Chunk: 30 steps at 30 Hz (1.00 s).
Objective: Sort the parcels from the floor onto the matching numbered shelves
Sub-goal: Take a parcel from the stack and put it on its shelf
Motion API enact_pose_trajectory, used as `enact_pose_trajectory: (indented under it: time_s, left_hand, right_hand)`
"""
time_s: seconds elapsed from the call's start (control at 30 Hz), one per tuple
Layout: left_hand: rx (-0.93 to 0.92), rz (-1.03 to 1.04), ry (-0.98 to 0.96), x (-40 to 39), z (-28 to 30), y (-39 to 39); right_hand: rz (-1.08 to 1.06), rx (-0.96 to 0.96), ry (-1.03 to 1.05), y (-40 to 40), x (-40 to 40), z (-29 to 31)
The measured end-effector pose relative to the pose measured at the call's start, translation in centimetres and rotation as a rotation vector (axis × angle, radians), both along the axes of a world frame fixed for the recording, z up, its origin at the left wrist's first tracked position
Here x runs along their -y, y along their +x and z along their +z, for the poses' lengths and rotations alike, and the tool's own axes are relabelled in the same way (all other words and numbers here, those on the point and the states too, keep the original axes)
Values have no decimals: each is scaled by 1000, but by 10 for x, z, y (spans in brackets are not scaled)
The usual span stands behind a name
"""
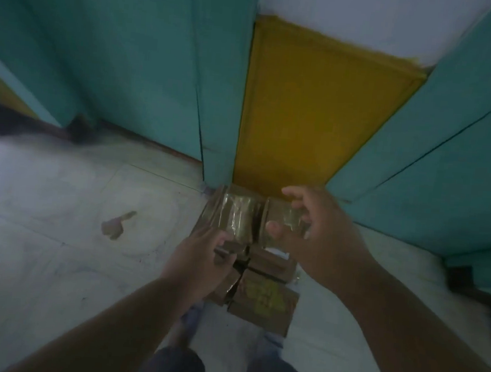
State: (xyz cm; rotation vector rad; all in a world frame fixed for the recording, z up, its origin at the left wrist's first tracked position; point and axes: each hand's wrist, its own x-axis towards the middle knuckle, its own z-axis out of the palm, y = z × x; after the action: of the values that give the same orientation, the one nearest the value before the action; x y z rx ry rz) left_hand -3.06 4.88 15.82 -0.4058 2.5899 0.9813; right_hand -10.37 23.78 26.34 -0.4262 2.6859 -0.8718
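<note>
Pale tiled floor (56, 228), stacked parcels (261, 294), both hands reaching

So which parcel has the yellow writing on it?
Find the yellow wall panel between the teal ones. On the floor below it sits a pile of brown parcels. The nearest parcel, by the person's knees, is the only one with yellow print on top.

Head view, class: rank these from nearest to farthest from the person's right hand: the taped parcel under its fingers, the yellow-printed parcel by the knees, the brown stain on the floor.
From the right hand:
1. Taped parcel, directly under the fingers, by the yellow wall.
2. Yellow-printed parcel, lower, toward the knees.
3. Brown stain, far left on the floor tiles.
</note>
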Motion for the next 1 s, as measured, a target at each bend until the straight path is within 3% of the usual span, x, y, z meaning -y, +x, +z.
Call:
enact_pose_trajectory:
  time_s: [0.23, 0.43, 0.53, 0.7, 0.83, 1.0]
  left_hand:
    - [293, 416, 349, 31, -111, -47]
    - [291, 535, 559, 6, -159, -53]
    - [274, 605, 581, 5, -164, -57]
    - [150, 638, 680, 29, -121, -49]
    - [93, 317, 776, 43, -41, -39]
    - [-26, 189, 646, 43, 45, -53]
  right_hand:
    - [-22, 219, 185, -75, 62, -123]
    - [101, 388, 415, -110, 87, -192]
    - [76, 404, 424, -109, 90, -207]
    - [-92, 332, 179, -97, 85, -173]
    - [-188, 204, 31, -76, 75, -101]
    - [-346, 52, -127, -46, 63, 1]
